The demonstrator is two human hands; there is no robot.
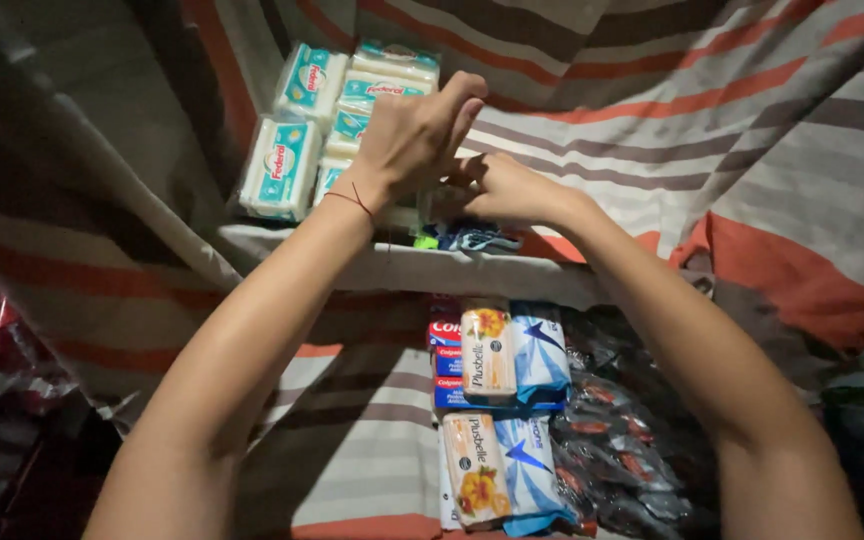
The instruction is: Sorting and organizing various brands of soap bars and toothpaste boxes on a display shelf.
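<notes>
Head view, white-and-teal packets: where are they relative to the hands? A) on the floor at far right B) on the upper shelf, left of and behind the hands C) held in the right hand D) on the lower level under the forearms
B: the white-and-teal packets sit stacked on the upper shelf, just left of and behind the left hand and right hand.

White-and-teal wrapped soap bars (pixel 282 165) sit stacked on the upper shelf (pixel 402 265), labels facing up. A small dark packet (pixel 477 238) lies at the shelf's edge.
</notes>
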